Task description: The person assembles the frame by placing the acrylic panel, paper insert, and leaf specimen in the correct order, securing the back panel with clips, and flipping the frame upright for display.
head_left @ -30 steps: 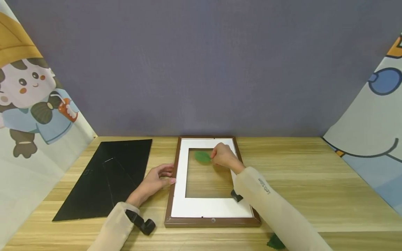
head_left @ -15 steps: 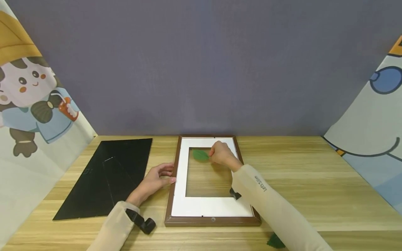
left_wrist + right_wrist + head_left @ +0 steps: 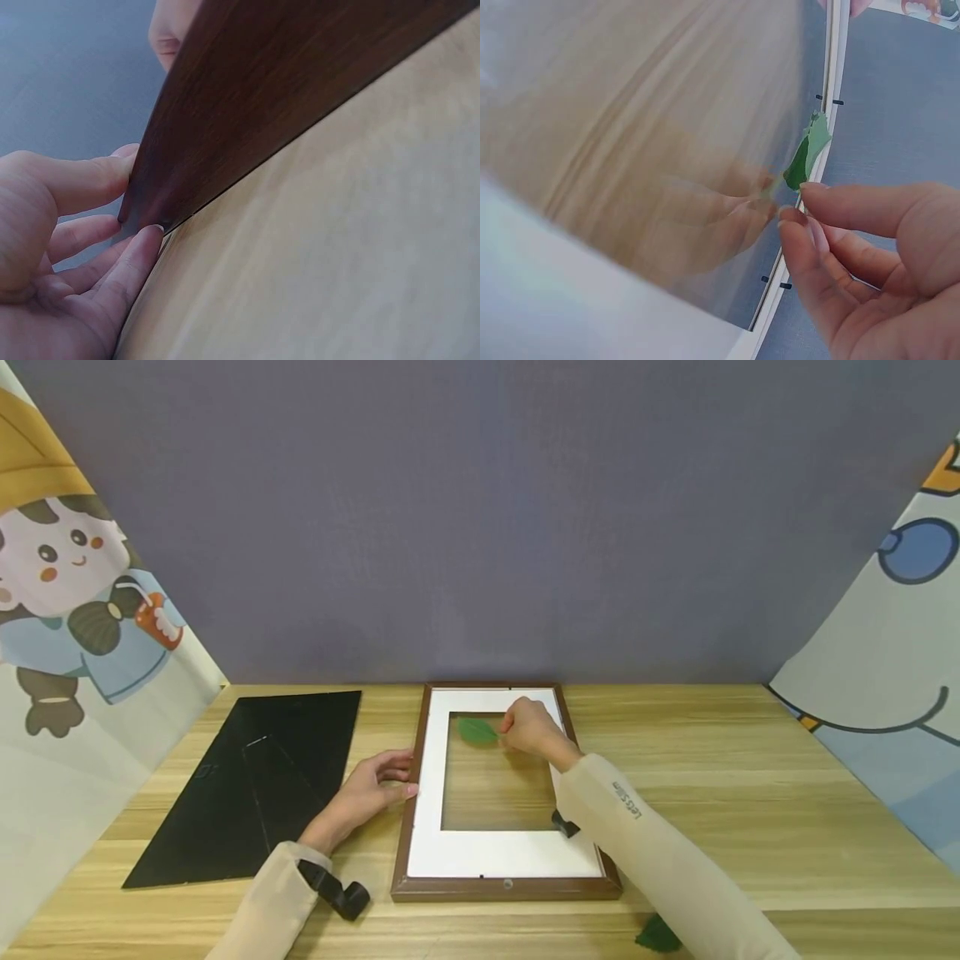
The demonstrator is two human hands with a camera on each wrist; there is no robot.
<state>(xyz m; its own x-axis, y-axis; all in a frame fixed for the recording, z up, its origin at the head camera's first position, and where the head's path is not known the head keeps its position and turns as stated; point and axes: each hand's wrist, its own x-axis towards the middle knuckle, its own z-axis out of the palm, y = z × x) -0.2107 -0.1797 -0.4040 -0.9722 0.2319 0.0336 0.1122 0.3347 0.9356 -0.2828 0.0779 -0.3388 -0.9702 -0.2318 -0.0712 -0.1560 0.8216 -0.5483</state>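
Note:
A brown picture frame (image 3: pixel 508 889) lies face down on the table, with a white mat (image 3: pixel 517 853) around its clear pane (image 3: pixel 495 793). Thumb and fingers of my left hand (image 3: pixel 372 787) hold its left edge; in the left wrist view the thumb (image 3: pixel 86 184) is on the upper rim and a fingertip is low by the tabletop. My right hand (image 3: pixel 534 728) pinches the stem of a green leaf (image 3: pixel 477 730) between thumb and forefinger, over the upper part of the mat's window. The right wrist view shows this leaf (image 3: pixel 808 154) just above the pane, mirrored fingers beneath.
To the left lies a black backing board (image 3: pixel 255 785) with its stand folded flat. A second, darker leaf (image 3: pixel 657 935) is at the front, partly under the right sleeve (image 3: pixel 660 852). A grey partition (image 3: pixel 495 527) borders the table's (image 3: pixel 720 777) back.
My right hand has shifted the leaf slightly to the left and toward the back of the window. The left hand has stayed on the frame's edge.

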